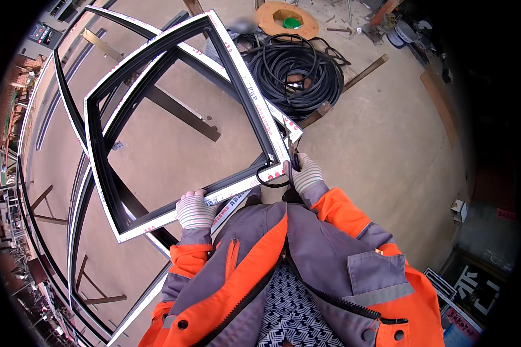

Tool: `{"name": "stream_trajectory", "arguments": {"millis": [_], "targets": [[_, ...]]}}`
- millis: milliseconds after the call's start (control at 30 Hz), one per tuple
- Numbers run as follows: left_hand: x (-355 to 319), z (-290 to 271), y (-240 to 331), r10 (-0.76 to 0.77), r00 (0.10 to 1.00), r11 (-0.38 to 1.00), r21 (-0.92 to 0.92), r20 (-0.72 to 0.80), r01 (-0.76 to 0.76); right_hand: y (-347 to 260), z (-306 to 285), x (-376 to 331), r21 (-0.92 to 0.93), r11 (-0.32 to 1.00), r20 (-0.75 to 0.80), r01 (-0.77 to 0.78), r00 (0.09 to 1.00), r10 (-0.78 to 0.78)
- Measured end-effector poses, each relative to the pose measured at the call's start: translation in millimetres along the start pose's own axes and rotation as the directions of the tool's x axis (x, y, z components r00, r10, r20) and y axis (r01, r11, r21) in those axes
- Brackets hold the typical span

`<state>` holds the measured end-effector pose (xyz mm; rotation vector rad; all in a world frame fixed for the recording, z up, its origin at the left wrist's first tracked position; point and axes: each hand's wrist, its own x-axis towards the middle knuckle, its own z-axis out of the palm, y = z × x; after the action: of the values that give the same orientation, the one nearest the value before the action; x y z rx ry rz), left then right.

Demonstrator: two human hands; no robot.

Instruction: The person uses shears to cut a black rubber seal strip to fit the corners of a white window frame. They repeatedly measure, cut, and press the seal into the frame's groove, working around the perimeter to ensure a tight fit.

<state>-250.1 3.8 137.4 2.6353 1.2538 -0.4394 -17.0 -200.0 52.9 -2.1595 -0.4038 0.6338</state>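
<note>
A window frame [255, 101], white protective film outside and a black rubber strip inside, lies tilted before me. My left hand [194, 211], in a striped knit glove, is closed around its near side. At the near right corner my right hand [308, 171], gloved alike, holds a pair of scissors [296, 160] with dark handles; the blades point away from me and are partly hidden. A loose loop of black rubber strip [272, 185] hangs at that corner, beside the right hand. Another filmed frame [294, 134] lies beneath the first, crossing it at an angle.
A coil of black rubber strip [266, 87] lies on the floor beyond the frames, with a wooden piece [366, 73] beside it. A round tan board [266, 20] carries a green item [292, 23]. More long frames [72, 243] curve along the left. Buckets [398, 36] stand far right.
</note>
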Motion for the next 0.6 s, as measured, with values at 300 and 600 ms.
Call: {"name": "stream_trajectory", "arguments": {"millis": [300,600], "targets": [[-0.6,12.7,75.9,-0.182,0.982,0.983,-0.023,0.056,0.184,-5.3,-54.7,72.6,-0.098,0.994,0.151,0.048,0.988,-0.033],[4.4,15.3,122.2,-0.255,0.961,0.966,-0.006,0.109,0.257,15.8,-74.7,115.6,-0.175,0.977,0.21,0.122,0.974,-0.084]]}}
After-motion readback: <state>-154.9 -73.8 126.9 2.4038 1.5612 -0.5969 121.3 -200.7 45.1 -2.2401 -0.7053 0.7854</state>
